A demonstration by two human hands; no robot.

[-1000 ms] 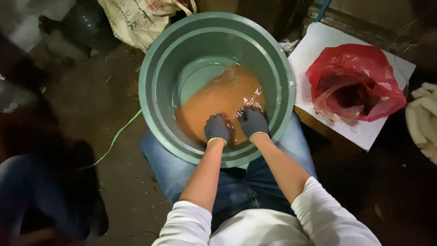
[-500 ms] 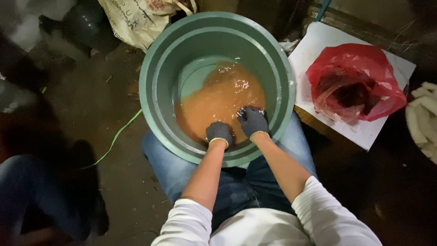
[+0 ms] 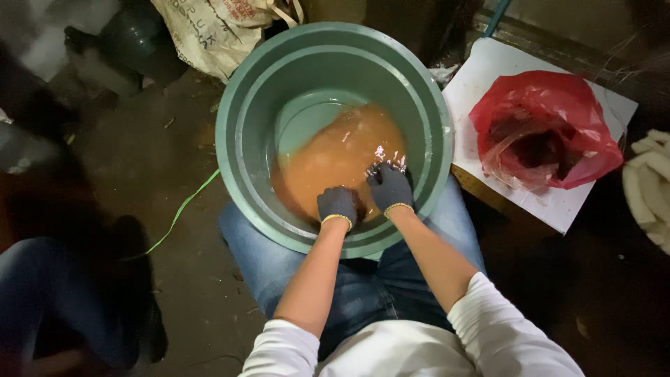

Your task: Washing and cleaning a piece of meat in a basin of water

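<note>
Our left hand (image 3: 338, 205) and right hand (image 3: 390, 187) have stayed low at 6 o'clock in the green tub (image 3: 237, 139). The orange water (image 3: 335, 157) has sloshed toward us. We cannot tell if our hands are open or closed.

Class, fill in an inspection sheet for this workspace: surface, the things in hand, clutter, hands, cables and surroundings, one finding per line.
Surface: dark, dirty floor with scattered bits of debris.
Things in hand: green tub tilted against the person's knees, holding murky orange liquid.
Clutter: open red plastic bag on a white sheet; printed sack; white cloth at the right edge.
Hands: left hand and right hand, both in dark gloves, dipped in the liquid; what they grip cannot be told.
Cables: thin green cord across the floor.
Surroundings: another person's leg in jeans at lower left.
</note>
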